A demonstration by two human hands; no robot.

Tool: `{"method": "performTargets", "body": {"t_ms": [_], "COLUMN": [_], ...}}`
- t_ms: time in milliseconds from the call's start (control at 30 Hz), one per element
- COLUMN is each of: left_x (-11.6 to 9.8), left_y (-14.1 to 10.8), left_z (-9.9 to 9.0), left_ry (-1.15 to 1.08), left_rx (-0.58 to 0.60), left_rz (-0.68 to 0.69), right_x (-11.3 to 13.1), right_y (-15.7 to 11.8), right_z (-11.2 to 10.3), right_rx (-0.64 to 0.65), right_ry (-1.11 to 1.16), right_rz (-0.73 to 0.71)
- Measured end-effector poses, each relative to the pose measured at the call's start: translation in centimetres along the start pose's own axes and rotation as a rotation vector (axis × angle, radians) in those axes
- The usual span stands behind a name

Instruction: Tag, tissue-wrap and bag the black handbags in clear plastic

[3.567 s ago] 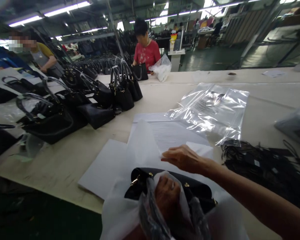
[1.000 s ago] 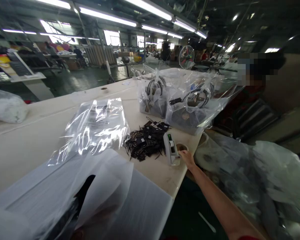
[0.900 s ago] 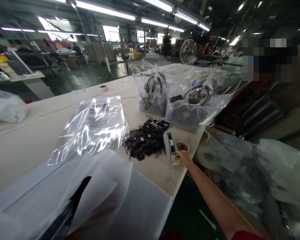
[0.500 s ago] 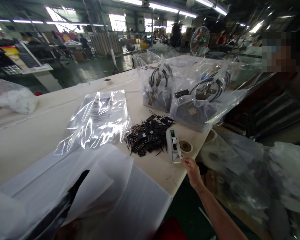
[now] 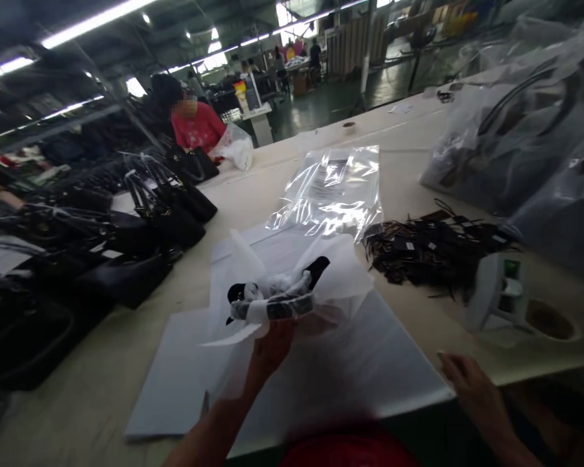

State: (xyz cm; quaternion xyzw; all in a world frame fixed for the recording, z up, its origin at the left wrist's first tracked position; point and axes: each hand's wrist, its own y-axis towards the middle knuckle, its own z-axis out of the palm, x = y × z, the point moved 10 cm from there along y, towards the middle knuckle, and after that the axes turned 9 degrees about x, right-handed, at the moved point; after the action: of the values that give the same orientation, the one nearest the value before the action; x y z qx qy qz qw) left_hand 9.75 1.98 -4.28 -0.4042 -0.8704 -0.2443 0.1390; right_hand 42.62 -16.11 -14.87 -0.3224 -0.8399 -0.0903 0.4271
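Observation:
In the head view, a dark item that looks like a black handbag (image 5: 287,307) lies partly wrapped in white tissue paper (image 5: 343,259). My left hand (image 5: 275,340) grips its near edge, with some fingers hidden under the item and paper. My right hand (image 5: 470,383) is blurred at the table's front edge, its fingers close together. Whatever may be pinched in its fingertips is too small to make out. A grey tape dispenser (image 5: 496,295) stands beyond my right hand, apart from it, beside a roll of tape (image 5: 549,319).
Several black handbags (image 5: 170,207) crowd the left side. A pile of black tags (image 5: 433,250) lies near the dispenser. Clear plastic bags (image 5: 340,181) lie flat behind the paper. Bagged handbags (image 5: 506,143) stand at right. A co-worker in red (image 5: 197,126) is across the table.
My right hand has come away from the tape dispenser, where it pulled at the tape end. The view has swung left, and my left hand on the wrapped item has come into sight.

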Motion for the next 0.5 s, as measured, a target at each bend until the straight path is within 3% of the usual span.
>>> {"method": "performTargets", "body": {"t_ms": [133, 233, 333, 500], "left_x": [-0.1, -0.1, 0.1, 0.7], "left_y": [-0.8, -1.0, -1.3, -1.9], "left_z": [0.6, 0.5, 0.4, 0.3], "left_ry": [-0.104, -0.149, -0.169, -0.255], "left_rx": [0.006, -0.040, -0.098, -0.164], "left_rz": [-0.005, 0.008, 0.010, 0.015], "right_x": [15.5, 24.5, 27.0, 26.0], "right_y": [-4.7, -5.7, -3.6, -0.2], "right_z": [12.2, 16.6, 18.6, 20.6], "right_rx": [0.476, 0.546, 0.450, 0.326], "right_ry": [0.324, 0.476, 0.460, 0.276], "right_rz": [-0.240, -0.360, -0.292, -0.135]}}
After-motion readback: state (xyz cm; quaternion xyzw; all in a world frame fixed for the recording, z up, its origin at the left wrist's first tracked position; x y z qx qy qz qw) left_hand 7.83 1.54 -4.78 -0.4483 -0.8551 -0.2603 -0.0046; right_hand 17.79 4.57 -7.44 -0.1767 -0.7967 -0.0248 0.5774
